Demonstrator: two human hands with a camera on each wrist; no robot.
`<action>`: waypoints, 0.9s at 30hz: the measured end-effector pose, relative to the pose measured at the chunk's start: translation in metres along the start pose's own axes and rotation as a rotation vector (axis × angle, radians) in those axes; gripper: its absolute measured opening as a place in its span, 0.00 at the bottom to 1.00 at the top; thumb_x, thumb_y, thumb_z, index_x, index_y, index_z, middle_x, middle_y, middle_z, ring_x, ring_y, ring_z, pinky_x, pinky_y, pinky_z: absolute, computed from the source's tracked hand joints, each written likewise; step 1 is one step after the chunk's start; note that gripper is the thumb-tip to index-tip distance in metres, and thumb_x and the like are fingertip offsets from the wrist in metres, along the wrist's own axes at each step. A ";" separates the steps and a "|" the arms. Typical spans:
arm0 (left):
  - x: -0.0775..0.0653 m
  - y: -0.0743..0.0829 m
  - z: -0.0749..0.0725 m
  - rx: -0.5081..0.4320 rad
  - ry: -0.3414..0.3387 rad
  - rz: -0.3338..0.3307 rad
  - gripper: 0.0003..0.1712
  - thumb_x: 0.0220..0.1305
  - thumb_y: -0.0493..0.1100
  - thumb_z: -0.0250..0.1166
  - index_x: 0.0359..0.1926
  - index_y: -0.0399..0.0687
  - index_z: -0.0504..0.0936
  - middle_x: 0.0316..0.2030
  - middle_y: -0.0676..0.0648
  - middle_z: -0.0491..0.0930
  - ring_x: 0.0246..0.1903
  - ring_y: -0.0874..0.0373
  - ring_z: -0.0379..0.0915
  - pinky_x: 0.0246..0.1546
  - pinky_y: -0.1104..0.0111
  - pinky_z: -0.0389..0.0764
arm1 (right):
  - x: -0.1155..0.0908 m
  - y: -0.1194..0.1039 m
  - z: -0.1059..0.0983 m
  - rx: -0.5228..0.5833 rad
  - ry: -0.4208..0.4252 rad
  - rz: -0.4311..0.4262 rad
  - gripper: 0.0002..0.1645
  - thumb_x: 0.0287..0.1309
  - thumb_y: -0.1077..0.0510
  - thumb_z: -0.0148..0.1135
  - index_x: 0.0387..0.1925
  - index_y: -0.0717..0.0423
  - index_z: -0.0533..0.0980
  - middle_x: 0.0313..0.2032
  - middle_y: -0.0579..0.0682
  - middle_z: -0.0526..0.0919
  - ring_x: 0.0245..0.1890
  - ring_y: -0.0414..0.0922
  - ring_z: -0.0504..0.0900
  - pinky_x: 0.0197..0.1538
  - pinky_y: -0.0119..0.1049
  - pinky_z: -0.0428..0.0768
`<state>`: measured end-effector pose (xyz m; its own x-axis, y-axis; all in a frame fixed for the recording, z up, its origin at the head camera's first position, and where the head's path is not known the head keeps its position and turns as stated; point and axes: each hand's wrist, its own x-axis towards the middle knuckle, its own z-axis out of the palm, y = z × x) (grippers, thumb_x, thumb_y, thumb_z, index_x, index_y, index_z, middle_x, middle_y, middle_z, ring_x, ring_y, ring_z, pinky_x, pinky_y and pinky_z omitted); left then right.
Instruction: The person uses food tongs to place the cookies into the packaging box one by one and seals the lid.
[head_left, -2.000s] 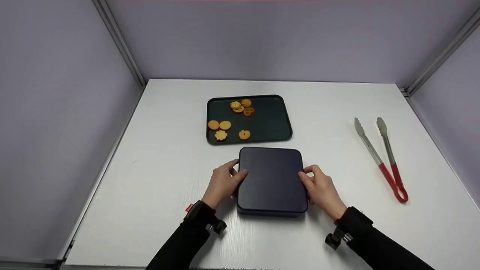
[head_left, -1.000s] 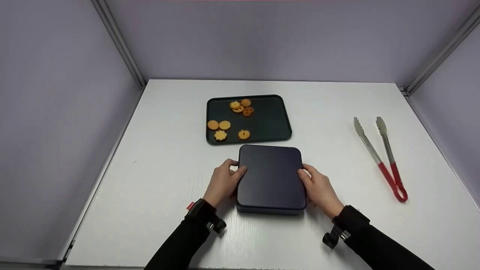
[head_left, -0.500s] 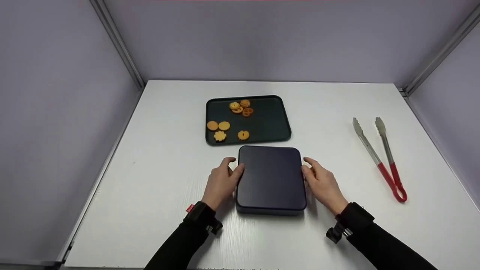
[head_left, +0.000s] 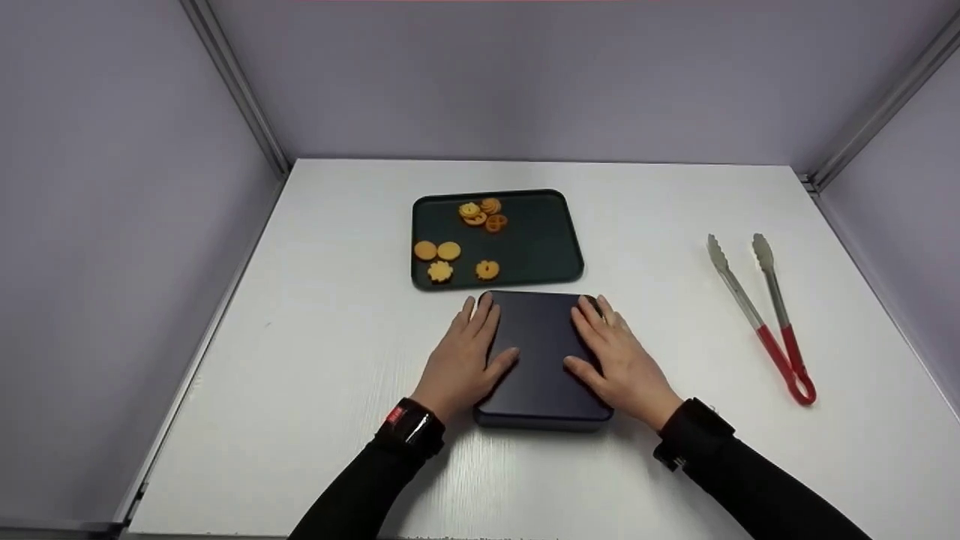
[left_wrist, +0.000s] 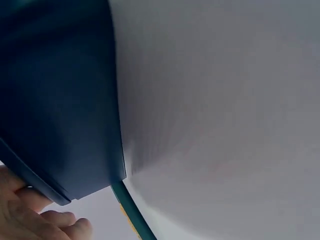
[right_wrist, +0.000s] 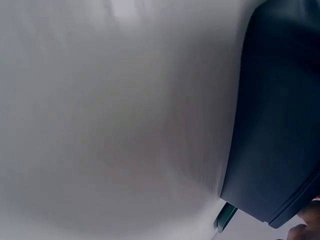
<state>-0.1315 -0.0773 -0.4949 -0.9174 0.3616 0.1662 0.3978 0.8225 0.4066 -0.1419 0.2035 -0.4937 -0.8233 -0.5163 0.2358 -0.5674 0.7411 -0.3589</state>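
A dark navy box [head_left: 541, 386] with rounded corners and its lid on stands near the front middle of the white table. Along the lid's left edge lies my left hand [head_left: 465, 358], fingers stretched forward and thumb spread inward. My right hand [head_left: 622, 361] rests flat on the lid's right edge in much the same way. In the left wrist view the side of the navy box [left_wrist: 60, 105] fills the left part, with a few fingertips [left_wrist: 60, 220] past its lid rim. The right wrist view has the opposite side of the box [right_wrist: 277, 120]. What is inside is hidden.
Behind the box lies a dark green tray [head_left: 536, 240] bearing several biscuits [head_left: 448, 251] on its left half. Tongs with red handles [head_left: 787, 364] lie spread on the table's right side. Grey panels [head_left: 525, 82] enclose the table [head_left: 322, 337] at back and sides.
Both hands have moved from gripping the box's sides to lying on top of the lid, their fingers now straightened. Box, tray and tongs stay in place.
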 end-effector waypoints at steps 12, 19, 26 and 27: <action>0.002 0.002 0.005 0.124 0.001 0.047 0.45 0.78 0.62 0.50 0.78 0.32 0.53 0.80 0.36 0.47 0.80 0.44 0.42 0.79 0.56 0.51 | 0.002 -0.001 0.002 -0.024 -0.067 0.038 0.45 0.73 0.40 0.57 0.79 0.60 0.56 0.80 0.57 0.53 0.80 0.57 0.48 0.77 0.57 0.58; 0.004 0.001 0.007 0.094 -0.045 0.012 0.44 0.80 0.61 0.46 0.79 0.33 0.50 0.81 0.37 0.44 0.80 0.46 0.37 0.80 0.57 0.49 | 0.005 0.001 0.004 -0.033 -0.068 0.033 0.45 0.73 0.39 0.56 0.79 0.60 0.56 0.80 0.58 0.53 0.80 0.57 0.48 0.77 0.56 0.59; 0.004 0.001 0.008 0.107 -0.058 0.019 0.44 0.80 0.61 0.45 0.79 0.33 0.49 0.81 0.37 0.42 0.81 0.46 0.36 0.80 0.57 0.48 | 0.003 0.001 0.005 -0.025 -0.075 0.045 0.44 0.74 0.39 0.54 0.79 0.58 0.56 0.80 0.56 0.52 0.81 0.55 0.46 0.78 0.54 0.57; 0.003 0.000 0.008 0.108 -0.060 0.016 0.44 0.80 0.61 0.45 0.80 0.33 0.49 0.81 0.37 0.42 0.81 0.46 0.36 0.80 0.57 0.48 | 0.003 0.001 0.005 -0.025 -0.076 0.042 0.44 0.74 0.39 0.54 0.79 0.58 0.56 0.80 0.56 0.52 0.81 0.55 0.46 0.78 0.54 0.57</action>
<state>-0.1343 -0.0722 -0.5017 -0.9098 0.3985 0.1163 0.4146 0.8577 0.3041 -0.1451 0.2002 -0.4978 -0.8440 -0.5145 0.1514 -0.5330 0.7728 -0.3445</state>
